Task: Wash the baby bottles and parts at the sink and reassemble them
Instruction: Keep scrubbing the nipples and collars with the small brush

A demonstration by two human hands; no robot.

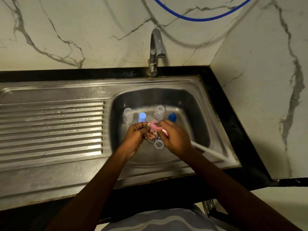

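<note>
Over the drain of the steel sink (pixel 196 104), both my hands hold a pink bottle part (pixel 155 127). My left hand (pixel 136 136) pinches its left side. My right hand (pixel 175 139) curls over its right side and hides most of it. Two clear bottles stand in the basin: the left bottle (pixel 128 115) and another (pixel 159 112) behind my hands. A light blue cap (pixel 142 117) stands between them. A dark blue cap (pixel 172 117) sits to the right. A clear ring (pixel 159 144) lies by the drain, below my hands.
The tap (pixel 155 50) rises behind the basin; no water shows at its spout. A ribbed draining board (pixel 50 127) spreads to the left. A white brush handle (pixel 210 151) leans on the basin's right rim. Marble walls close the back and right, and a blue hose (pixel 200 18) hangs above.
</note>
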